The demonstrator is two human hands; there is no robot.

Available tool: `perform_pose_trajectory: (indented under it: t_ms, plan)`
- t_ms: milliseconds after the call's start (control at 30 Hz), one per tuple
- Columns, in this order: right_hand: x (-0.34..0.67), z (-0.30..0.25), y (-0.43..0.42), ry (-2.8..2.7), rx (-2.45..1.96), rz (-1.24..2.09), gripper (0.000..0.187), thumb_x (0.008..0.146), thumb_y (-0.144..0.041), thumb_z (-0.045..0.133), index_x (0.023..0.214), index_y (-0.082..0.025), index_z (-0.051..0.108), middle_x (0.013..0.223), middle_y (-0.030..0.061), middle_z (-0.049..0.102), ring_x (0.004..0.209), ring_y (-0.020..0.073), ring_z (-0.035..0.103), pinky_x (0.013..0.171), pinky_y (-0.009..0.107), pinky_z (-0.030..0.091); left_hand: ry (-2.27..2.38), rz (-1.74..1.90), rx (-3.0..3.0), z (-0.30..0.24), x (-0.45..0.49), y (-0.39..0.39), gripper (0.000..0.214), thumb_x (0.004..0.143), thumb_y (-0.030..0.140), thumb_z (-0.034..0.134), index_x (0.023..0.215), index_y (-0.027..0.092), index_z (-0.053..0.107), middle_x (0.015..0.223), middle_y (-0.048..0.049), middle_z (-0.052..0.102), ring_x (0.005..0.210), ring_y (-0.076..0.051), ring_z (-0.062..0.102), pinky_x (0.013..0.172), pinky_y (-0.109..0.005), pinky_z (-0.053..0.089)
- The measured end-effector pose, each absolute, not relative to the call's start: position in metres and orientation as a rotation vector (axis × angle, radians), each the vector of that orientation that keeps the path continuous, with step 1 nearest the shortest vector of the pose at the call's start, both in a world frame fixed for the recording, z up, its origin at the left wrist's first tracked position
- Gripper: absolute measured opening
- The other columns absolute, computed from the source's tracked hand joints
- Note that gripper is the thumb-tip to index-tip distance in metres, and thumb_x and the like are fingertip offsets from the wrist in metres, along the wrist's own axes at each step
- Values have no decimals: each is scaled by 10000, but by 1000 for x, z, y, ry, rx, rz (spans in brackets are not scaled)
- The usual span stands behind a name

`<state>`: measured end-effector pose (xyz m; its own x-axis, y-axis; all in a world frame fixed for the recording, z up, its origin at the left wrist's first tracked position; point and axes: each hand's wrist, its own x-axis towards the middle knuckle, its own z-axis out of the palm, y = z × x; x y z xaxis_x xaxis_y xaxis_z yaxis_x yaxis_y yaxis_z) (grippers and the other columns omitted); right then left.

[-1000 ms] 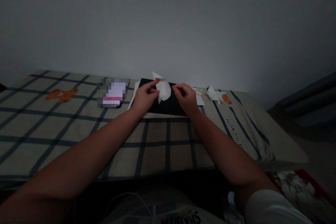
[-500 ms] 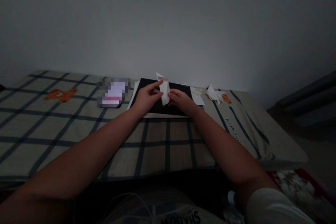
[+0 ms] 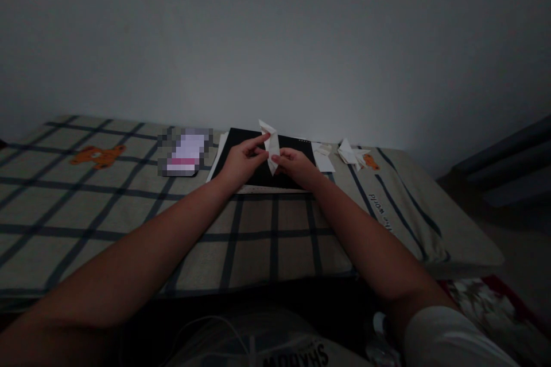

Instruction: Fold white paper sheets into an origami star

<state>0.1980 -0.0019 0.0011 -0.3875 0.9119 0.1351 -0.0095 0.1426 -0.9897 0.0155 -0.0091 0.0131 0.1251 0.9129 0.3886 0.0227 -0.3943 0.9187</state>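
Note:
Above a black notebook (image 3: 253, 179), a narrow piece of folded white paper (image 3: 272, 148) stands upright between both hands. My left hand (image 3: 241, 159) pinches its left side, with the index finger near the upper part and the thumb lower down. On the lower right edge, my right hand (image 3: 297, 165) closes its thumb and fingers on the same paper. The paper has pointed ends at top and bottom. Some of my right fingertips are hidden behind it.
A phone (image 3: 185, 152) with a lit, blurred screen lies left of the notebook. White paper sheets (image 3: 325, 159) and a folded paper shape (image 3: 350, 153) lie at the right on the checked cloth (image 3: 275, 215). Behind stands a grey wall (image 3: 275, 40). A clear bottle (image 3: 381, 338) is low, near my right arm.
The folded paper has turned slightly, and its top point now shows a flatter, creased face. My right thumb has shifted a little onto its front. Both arms stay nearly in place.

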Motion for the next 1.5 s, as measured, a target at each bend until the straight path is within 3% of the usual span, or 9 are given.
perform_pose_trajectory:
  t_ms: [333,667,1000,1233,1500]
  plan:
    - [194,1,-2,-1475,-927,1400,366,712,-513,753,869,-194,667,764,-10,651,645,108,581,626,255,480,985,1405,1513,12,17,-8,512,702,243,753,1207,177,694,761,-8,677,715,-142,583,763,-315,479]
    - [194,7,-7,-1415,-952,1584,344,694,-489,789,732,-168,671,709,25,678,662,131,630,653,277,520,971,1508,1380,18,17,-7,487,676,191,763,1160,166,714,887,-45,724,776,-151,611,812,-333,505]
    - [195,4,-5,-1461,-918,1523,310,744,-472,762,724,-174,677,683,17,682,637,121,630,645,269,507,852,1473,1110,13,22,-4,495,659,145,739,1152,166,702,1173,-100,670,943,-169,636,823,-306,523]
    - [195,8,-7,-1388,-911,1556,398,714,-557,758,729,-165,690,684,32,693,618,124,625,622,269,505,840,1455,1266,16,18,-5,487,657,192,766,1140,154,716,1147,-100,708,974,-204,648,941,-378,488]
    - [193,8,-9,-1485,-939,1543,407,703,-552,767,701,-148,713,685,49,703,621,133,643,638,274,515,880,1462,1173,15,19,-4,537,663,179,740,1193,142,662,1103,-94,725,1006,-212,664,915,-369,505]
